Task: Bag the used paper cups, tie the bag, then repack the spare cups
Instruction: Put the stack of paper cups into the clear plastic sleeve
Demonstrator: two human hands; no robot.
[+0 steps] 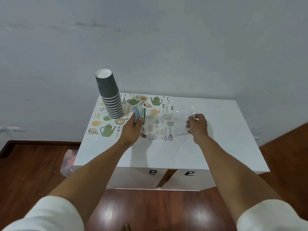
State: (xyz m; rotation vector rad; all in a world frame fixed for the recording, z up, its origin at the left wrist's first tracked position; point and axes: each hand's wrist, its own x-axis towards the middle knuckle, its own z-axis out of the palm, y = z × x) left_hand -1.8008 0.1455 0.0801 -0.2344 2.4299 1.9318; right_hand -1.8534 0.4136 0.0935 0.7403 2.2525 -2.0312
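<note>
A tall stack of dark grey ribbed paper cups (pixel 110 95) stands upside down at the back left of the white table (pixel 216 147). A clear plastic bag (pixel 166 121) with a blue and green label end is stretched flat between both hands over the printed mat. My left hand (pixel 133 129) grips the bag's blue labelled end (pixel 138 114), just right of the cup stack. My right hand (pixel 197 125) pinches the bag's other end. The bag looks empty.
A mat printed with kettles and utensils (pixel 106 129) covers the table's left half. The table stands against a grey wall. Two dark drawer knobs (pixel 153 172) show below the front edge. A pinkish bag (pixel 68 161) sits on the wooden floor at the left.
</note>
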